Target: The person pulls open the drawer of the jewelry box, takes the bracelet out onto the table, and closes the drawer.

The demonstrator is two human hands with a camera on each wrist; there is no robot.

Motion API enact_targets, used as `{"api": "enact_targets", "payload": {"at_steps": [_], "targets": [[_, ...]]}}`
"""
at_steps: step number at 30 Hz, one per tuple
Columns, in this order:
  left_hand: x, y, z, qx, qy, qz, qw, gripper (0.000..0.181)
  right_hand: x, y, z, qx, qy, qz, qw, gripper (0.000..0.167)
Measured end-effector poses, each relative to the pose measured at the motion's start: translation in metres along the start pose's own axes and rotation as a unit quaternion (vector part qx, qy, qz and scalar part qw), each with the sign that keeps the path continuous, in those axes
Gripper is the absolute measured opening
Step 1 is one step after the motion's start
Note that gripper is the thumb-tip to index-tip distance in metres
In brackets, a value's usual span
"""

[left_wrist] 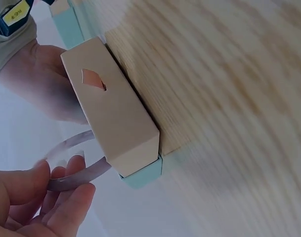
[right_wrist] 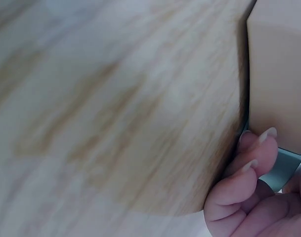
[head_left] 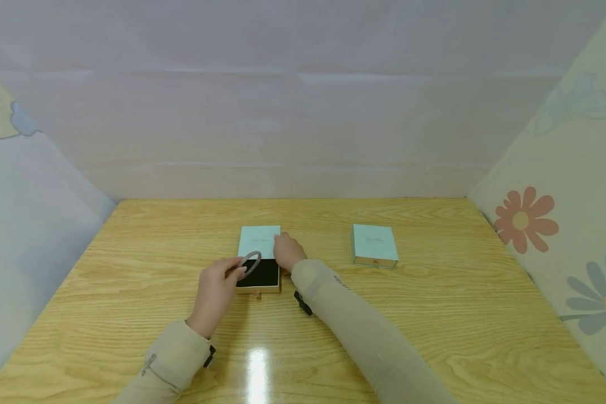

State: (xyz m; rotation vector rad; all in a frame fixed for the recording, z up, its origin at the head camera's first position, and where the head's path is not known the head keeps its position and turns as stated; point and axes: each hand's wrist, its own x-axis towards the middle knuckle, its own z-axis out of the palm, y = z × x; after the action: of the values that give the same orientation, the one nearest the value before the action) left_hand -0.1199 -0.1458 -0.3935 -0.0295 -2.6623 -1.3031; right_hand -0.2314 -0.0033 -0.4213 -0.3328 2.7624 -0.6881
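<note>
Left hand (head_left: 218, 285) pinches a glossy grey-mauve bangle (left_wrist: 88, 174) between thumb and fingers, tilted over the open black-lined drawer (head_left: 270, 290) of a pale-green box (head_left: 258, 241). Right hand (head_left: 289, 252) grips that box's right side. Second box (head_left: 375, 247), closed, stands well to the right. Lid script (head_left: 375, 239) on both: illegible.

The right hand (right_wrist: 264, 210) grips a tan box (right_wrist: 279, 74) on the table (right_wrist: 115, 123).

Cannot read any word or number for certain. Can make out only faint script (head_left: 260, 240) on the left mint box (head_left: 249, 249), near the middle of the table's (head_left: 434, 314) far edge, and on the right mint box (head_left: 375, 247), toward its far right corner; likewise, blurred characters on a yellow label (left_wrist: 16, 16).
</note>
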Motion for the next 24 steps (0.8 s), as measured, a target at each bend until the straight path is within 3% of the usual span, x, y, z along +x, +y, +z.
{"api": "enact_targets", "payload": {"at_steps": [6,17,24], "targets": [[0.0021,-0.0014,-0.0024,-0.051,0.015,-0.044,0.9976,0.024,0.0023,0.0027,0.0027,0.101,0.007,0.045,0.9938,0.05],[0.0034,-0.0066,-0.0052,-0.12,0.017,-0.11,0.9865,0.025,0.0015,0.0039,0.0024,0.117,-0.001,0.048,0.992,0.053],[0.0045,-0.0097,-0.006,-0.19,0.015,-0.147,0.9707,0.027,-0.0003,0.003,0.0016,0.101,0.003,0.04,0.9941,0.051]]}}
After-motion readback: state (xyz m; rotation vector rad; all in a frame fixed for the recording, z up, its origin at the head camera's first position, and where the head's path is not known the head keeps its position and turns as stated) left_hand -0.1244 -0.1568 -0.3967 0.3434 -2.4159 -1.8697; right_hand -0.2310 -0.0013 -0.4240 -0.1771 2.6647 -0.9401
